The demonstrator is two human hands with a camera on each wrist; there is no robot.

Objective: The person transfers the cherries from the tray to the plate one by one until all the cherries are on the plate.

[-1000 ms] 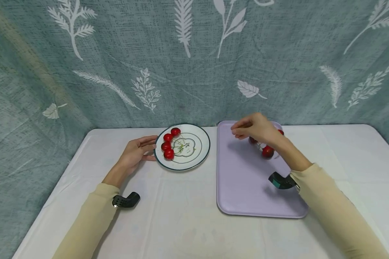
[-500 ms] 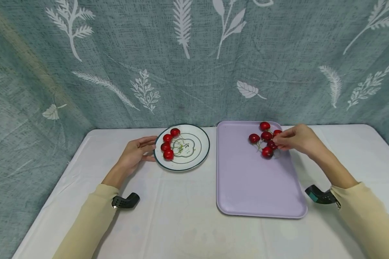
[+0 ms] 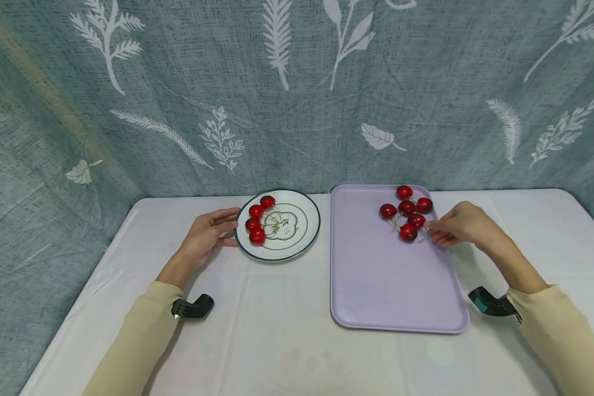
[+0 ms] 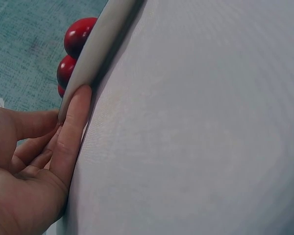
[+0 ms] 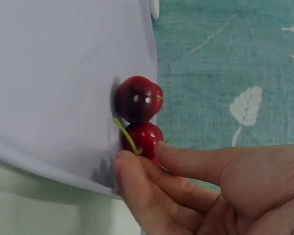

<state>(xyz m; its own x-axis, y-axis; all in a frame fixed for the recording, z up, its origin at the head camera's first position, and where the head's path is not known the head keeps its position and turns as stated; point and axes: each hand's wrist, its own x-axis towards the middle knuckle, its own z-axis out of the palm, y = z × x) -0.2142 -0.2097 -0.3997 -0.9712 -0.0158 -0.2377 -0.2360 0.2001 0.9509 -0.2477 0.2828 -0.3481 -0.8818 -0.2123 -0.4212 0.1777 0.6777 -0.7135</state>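
L hand (image 3: 205, 234) has its grip on the left rim of the white plate (image 3: 304, 231), 4 cherries (image 3: 257, 236) on its left side. R hand's (image 3: 462, 224) fingertips are at a cherry (image 3: 416, 220) (can't tell if gripped), 1 of 6 on the lilac tray's (image 3: 396, 291) far right.

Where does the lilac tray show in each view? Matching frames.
Head: tray right of centre, cherries near its far right corner.
Left wrist: no tray in the picture.
Right wrist: tray fills most of the left half.
Shared landmark: teal curtain, across the top in head, upper left in left wrist, right side in right wrist.
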